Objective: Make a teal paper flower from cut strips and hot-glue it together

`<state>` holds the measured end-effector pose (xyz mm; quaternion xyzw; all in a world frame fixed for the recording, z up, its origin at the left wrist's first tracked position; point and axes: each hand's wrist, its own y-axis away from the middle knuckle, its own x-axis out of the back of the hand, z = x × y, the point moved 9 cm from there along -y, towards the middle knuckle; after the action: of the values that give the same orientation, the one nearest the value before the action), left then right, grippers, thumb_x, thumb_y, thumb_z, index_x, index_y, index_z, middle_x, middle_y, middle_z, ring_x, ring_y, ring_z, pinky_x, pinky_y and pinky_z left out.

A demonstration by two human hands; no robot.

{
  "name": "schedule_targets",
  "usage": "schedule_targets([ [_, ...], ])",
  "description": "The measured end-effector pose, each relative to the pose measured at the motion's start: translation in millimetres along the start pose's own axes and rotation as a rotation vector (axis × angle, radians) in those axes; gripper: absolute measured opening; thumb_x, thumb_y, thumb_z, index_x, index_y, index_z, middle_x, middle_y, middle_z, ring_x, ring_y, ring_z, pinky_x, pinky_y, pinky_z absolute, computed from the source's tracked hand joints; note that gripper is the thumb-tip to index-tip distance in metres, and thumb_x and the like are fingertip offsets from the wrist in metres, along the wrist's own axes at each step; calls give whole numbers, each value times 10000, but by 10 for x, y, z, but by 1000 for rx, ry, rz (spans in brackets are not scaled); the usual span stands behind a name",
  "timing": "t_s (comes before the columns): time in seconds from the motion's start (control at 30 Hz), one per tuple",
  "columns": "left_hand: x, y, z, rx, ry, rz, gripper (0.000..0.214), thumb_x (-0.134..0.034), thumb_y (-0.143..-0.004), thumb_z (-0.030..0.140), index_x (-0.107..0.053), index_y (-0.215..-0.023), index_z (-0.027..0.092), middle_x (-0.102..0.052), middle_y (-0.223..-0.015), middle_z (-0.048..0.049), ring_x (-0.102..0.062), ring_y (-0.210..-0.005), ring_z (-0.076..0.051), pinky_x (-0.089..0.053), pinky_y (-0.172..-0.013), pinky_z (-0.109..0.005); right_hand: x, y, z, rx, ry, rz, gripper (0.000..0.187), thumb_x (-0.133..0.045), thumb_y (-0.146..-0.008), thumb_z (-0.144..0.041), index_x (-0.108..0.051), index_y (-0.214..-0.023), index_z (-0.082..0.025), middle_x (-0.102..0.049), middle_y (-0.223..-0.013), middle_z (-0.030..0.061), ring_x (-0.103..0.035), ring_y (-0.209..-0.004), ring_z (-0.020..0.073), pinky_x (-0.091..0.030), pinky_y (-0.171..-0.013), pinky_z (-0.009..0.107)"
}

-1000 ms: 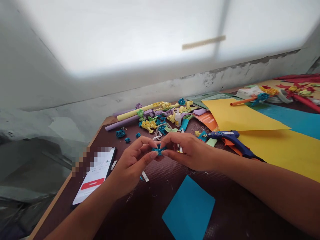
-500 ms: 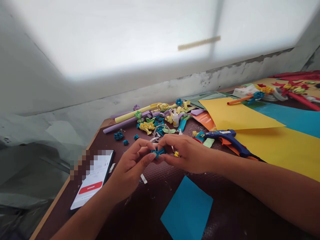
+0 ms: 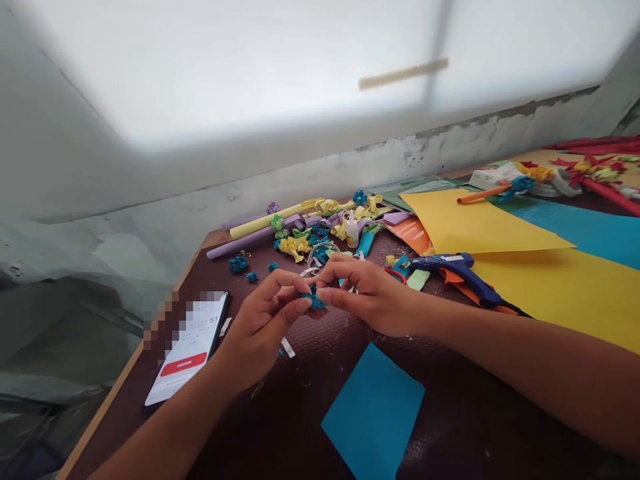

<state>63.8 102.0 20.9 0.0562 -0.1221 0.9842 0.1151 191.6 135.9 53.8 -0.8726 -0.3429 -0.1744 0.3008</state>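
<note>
Between my two hands, above the dark brown table [image 3: 280,413], is a small folded piece of blue paper [image 3: 315,299]. My left hand [image 3: 265,320] pinches its left side with thumb and fingertips. On the other side my right hand [image 3: 367,293] grips it between thumb and index finger. Parts of the paper are hidden behind the fingertips. A flat blue paper sheet [image 3: 374,412] with angled edges lies on the table just below the hands.
A phone [image 3: 187,350] lies left of my left arm. Rolled paper tubes [image 3: 250,241], crumpled paper flowers [image 3: 238,264] and a small glue bottle [image 3: 352,231] crowd the back. To the right are a blue glue gun [image 3: 465,270] and yellow sheets [image 3: 480,227].
The fingers have shifted on the blue paper, and my right thumb now presses on its front. The folded piece looks more compact. The view has tilted slightly.
</note>
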Motion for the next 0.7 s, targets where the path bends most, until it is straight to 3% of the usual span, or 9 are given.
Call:
schedule_targets([
  [0.2,-1,-7,16,-26,-6,2,53,-622,-1011,301,-588,-1040,272,-708,-970,24,-679,-913,-150,-500,-862,-288,11,10,-5,36,5,4,181,-587,-1024,-322,-696,-993,-182,-579,-989,38,-571,-980,168,-449,-860,296],
  [0.4,70,-10,-27,-10,-40,75,62,-641,-1001,313,-601,-1021,270,-647,-925,34,-621,-852,-115,-470,-826,-247,20,1,7,-9,15,37,163,-782,-874,-269,-674,-965,-187,-567,-1010,26,-574,-961,174,-459,-841,304],
  [0.7,56,-1,-50,-13,-3,41,31,-620,-1010,283,-607,-1029,262,-675,-1009,13,-672,-923,-146,-516,-875,-286,-20,20,-18,41,24,-56,115,-708,-938,-216,-669,-1045,-200,-551,-1044,28,-568,-988,161,-452,-882,303],
])
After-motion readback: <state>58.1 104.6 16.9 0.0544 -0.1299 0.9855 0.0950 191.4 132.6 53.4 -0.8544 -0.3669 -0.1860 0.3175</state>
